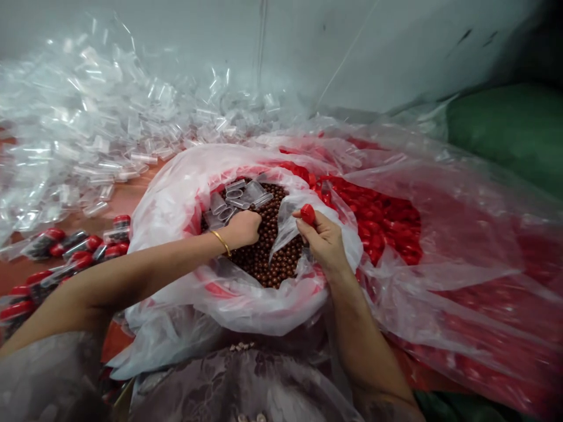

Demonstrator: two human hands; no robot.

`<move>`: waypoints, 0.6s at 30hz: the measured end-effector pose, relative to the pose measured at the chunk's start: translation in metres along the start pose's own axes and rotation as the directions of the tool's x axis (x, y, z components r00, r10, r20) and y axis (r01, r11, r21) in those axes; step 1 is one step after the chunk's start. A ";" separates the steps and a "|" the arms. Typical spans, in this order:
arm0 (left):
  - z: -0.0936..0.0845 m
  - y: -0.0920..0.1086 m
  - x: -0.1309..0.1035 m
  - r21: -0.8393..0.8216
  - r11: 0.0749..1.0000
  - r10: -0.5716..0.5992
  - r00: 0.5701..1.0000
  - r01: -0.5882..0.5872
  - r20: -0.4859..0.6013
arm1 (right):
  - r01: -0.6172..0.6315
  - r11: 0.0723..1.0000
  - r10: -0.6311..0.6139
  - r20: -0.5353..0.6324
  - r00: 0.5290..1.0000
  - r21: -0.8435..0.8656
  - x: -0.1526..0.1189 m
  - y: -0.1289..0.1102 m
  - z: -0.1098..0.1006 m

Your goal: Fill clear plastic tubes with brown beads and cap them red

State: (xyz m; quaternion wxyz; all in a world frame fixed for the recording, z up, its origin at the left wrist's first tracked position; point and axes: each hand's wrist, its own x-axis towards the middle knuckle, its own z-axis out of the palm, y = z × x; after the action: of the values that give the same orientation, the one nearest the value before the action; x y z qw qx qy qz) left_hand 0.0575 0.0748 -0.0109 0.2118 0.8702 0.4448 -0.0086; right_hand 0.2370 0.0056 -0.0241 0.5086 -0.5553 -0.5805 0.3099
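My left hand (pixel 244 228), with a gold bangle at the wrist, is closed over the brown balls (pixel 281 258) in a round container lined with white plastic (pixel 264 313); what its fingers hold is hidden. Between the thumb and fingers of my right hand (pixel 323 234) is a red cap (pixel 307 214), above the container's right side. A flap of clear plastic hangs beside that hand. Several clear empty tubes (pixel 237 196) lie on the balls, just beyond my left hand.
A big heap of clear tubes (pixel 88 117) spreads at the back left. Filled tubes with red caps (pixel 83 258) lie at the left. Right of the container, an open plastic bag holds many red caps (pixel 382 220). A green sack (pixel 505 129) stands at the far right.
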 end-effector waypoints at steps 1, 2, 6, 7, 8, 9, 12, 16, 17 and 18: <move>-0.001 -0.003 0.001 -0.020 1.000 0.002 1.000 -0.002 -0.013 | 0.005 1.000 -0.005 -0.010 1.000 0.000 0.000 0.001 0.000; -0.001 -0.007 0.002 -0.065 0.998 0.011 1.000 -0.013 -0.025 | 0.009 1.000 -0.009 -0.023 1.000 -0.004 0.000 0.002 -0.001; -0.005 -0.016 -0.005 -0.636 0.766 0.051 0.995 -0.095 -0.087 | 0.011 1.000 -0.010 -0.011 1.000 0.022 -0.002 0.000 -0.001; -0.007 -0.016 -0.008 -0.773 0.624 0.050 0.994 -0.109 -0.100 | 0.009 0.999 -0.009 -0.002 1.000 0.048 -0.002 -0.002 -0.001; -0.008 -0.016 -0.012 -0.863 0.491 0.051 0.993 -0.118 -0.107 | 0.006 0.997 -0.006 0.004 1.000 0.078 -0.003 -0.003 -0.001; -0.010 -0.015 -0.017 -0.908 0.399 0.057 0.992 -0.124 -0.110 | 0.002 0.994 -0.002 0.006 1.000 0.107 -0.003 -0.005 -0.001; -0.014 -0.012 -0.032 -0.956 0.255 0.100 0.987 -0.149 -0.127 | -0.014 0.988 0.013 0.006 1.000 0.156 -0.003 -0.009 0.001; -0.013 -0.008 -0.048 -0.938 0.272 0.161 0.971 -0.216 -0.177 | -0.041 0.983 0.035 0.034 0.999 0.177 -0.003 -0.019 0.006; -0.012 -0.008 -0.050 -0.918 0.313 0.170 0.965 -0.243 -0.197 | -0.041 0.983 0.034 0.043 0.999 0.180 -0.004 -0.024 0.009; -0.011 -0.008 -0.051 -0.893 0.360 0.176 0.960 -0.270 -0.219 | -0.037 0.983 0.028 0.055 0.998 0.178 -0.004 -0.029 0.011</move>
State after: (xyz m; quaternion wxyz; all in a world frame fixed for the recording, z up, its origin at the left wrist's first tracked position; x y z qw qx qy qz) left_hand 0.0188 0.0441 0.0067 0.6343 0.6610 0.2623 0.3031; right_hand 0.2169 -0.0013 -0.0019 0.5360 -0.5085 -0.5542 0.3835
